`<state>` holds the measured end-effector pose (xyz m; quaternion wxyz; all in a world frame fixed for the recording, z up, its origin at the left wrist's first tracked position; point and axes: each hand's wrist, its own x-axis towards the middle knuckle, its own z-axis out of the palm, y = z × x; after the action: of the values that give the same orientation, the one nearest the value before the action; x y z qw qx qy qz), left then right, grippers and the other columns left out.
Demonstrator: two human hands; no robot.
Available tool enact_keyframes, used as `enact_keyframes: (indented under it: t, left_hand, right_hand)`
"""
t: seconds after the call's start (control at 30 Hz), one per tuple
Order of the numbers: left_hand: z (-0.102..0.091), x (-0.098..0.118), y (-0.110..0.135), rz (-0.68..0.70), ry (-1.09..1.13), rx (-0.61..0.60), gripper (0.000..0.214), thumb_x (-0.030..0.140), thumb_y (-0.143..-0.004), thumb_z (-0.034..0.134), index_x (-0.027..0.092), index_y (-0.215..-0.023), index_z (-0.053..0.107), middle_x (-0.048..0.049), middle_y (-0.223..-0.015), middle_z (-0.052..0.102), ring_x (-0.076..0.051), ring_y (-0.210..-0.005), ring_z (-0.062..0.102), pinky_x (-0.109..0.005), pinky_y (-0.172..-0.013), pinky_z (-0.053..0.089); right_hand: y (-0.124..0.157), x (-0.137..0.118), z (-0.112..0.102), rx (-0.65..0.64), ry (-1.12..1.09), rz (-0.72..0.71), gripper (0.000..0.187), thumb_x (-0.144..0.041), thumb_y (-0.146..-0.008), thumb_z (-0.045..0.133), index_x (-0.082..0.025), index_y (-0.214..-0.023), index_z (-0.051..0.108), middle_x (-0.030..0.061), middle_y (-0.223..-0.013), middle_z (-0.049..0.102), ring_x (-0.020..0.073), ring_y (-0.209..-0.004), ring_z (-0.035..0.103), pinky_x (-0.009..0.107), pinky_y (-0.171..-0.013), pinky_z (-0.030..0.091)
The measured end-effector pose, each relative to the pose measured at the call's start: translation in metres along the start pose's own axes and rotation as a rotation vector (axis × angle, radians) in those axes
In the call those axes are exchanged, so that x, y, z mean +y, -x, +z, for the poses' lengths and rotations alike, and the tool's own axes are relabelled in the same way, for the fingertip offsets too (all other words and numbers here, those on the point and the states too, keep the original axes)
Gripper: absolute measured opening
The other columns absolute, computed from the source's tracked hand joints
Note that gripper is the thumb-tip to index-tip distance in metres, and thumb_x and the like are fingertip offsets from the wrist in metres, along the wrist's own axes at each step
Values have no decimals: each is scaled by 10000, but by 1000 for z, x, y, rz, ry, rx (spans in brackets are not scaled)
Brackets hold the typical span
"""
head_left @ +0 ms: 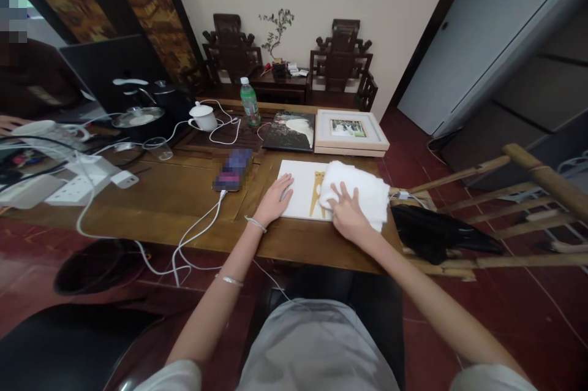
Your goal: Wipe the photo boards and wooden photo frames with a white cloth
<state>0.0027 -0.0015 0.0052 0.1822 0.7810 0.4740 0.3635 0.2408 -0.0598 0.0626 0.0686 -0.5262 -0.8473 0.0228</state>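
Note:
My left hand (pixel 274 200) lies flat with its fingers stretched out on the left part of a white board or canvas (pixel 298 178). The board bears a tan, crown-like figure (pixel 316 186), partly covered. A folded white towel (pixel 365 192) covers the board's right side and hangs past its edge. On the towel's left half rests my right hand (pixel 349 213), its fingers spread and pressing down on the cloth. What is under the towel is hidden.
Behind the board lie a dark picture panel (pixel 289 132) and a framed photo (pixel 351 132). A phone (pixel 233 170) with a charging cable is on the left, near a bottle (pixel 249 103), lidded cup (pixel 203 116) and power strip (pixel 78 179). A bamboo chair (pixel 542 179) stands at right.

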Motion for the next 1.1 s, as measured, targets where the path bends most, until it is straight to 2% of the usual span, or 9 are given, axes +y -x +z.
enact_keyframes:
  t: [0.13, 0.27, 0.4, 0.47, 0.6, 0.73, 0.83, 0.97, 1.1]
  left_hand:
    - [1, 0, 0, 7, 9, 2, 420, 314, -925, 414, 131, -1267, 576, -134, -1409, 511, -253, -1362, 410, -470, -1155, 302]
    - [0, 0, -1, 7, 18, 2, 426, 311, -924, 416, 111, -1264, 577, -153, -1408, 506, -263, -1359, 412, -473, -1156, 299]
    - [-1, 2, -1, -3, 16, -1, 431, 311, -923, 414, 103, -1263, 576, -158, -1409, 503, -263, -1360, 412, -474, -1155, 299]
    - [-1, 2, -1, -2, 7, -4, 448, 312, -921, 411, 67, -1258, 575, -182, -1404, 501, -265, -1359, 413, -460, -1156, 299]
    - [-1, 1, 0, -7, 12, -10, 450, 321, -923, 410, 70, -1260, 573, -184, -1406, 497, -270, -1363, 406, -474, -1156, 293]
    - [-1, 0, 0, -21, 11, -4, 426, 321, -923, 420, 120, -1263, 578, -148, -1410, 505, -257, -1362, 409, -471, -1156, 295]
    - [0, 0, 0, -9, 7, 5, 425, 322, -920, 422, 127, -1263, 581, -136, -1405, 514, -251, -1358, 416, -461, -1155, 305]
    - [1, 0, -1, 6, 4, 12, 417, 321, -923, 418, 150, -1268, 578, -113, -1407, 516, -248, -1357, 417, -471, -1154, 306]
    - [2, -1, -1, 5, 1, 19, 426, 332, -925, 411, 133, -1263, 579, -131, -1406, 515, -252, -1356, 418, -464, -1153, 307]
  right_hand:
    - [54, -21, -14, -80, 51, -110, 437, 13, -731, 428, -90, -1091, 652, 230, -1491, 347, 421, -1407, 210, 696, -1074, 204]
    - [71, -7, -30, -164, -37, -232, 421, 23, -709, 413, -124, -998, 681, 157, -1487, 393, 346, -1424, 209, 628, -1121, 217]
    - [44, 28, -28, -122, -131, -285, 437, 23, -705, 385, -159, -985, 666, 97, -1449, 464, 236, -1426, 246, 530, -1170, 188]
    - [19, 44, -21, -80, -101, -236, 434, 6, -722, 399, -158, -1035, 651, 95, -1468, 440, 224, -1431, 233, 517, -1172, 180]
    - [-33, 57, -7, -9, 16, -34, 398, -76, -811, 432, -99, -1171, 600, 185, -1517, 328, 325, -1438, 181, 639, -1110, 170]
    - [-55, 42, 0, 23, 48, 38, 383, -132, -878, 394, -70, -1204, 584, 243, -1504, 318, 399, -1423, 176, 722, -1040, 181]
    - [-40, 23, 3, 16, 68, 6, 372, -140, -876, 419, -83, -1193, 603, 220, -1510, 323, 410, -1417, 186, 697, -1061, 178]
    - [9, 2, 1, 24, 98, -74, 335, -123, -864, 452, -102, -1139, 641, 205, -1510, 329, 403, -1418, 195, 680, -1084, 174]
    - [54, -3, -10, 3, 63, -193, 255, -98, -852, 471, -127, -985, 686, 172, -1515, 331, 376, -1424, 195, 651, -1108, 193]
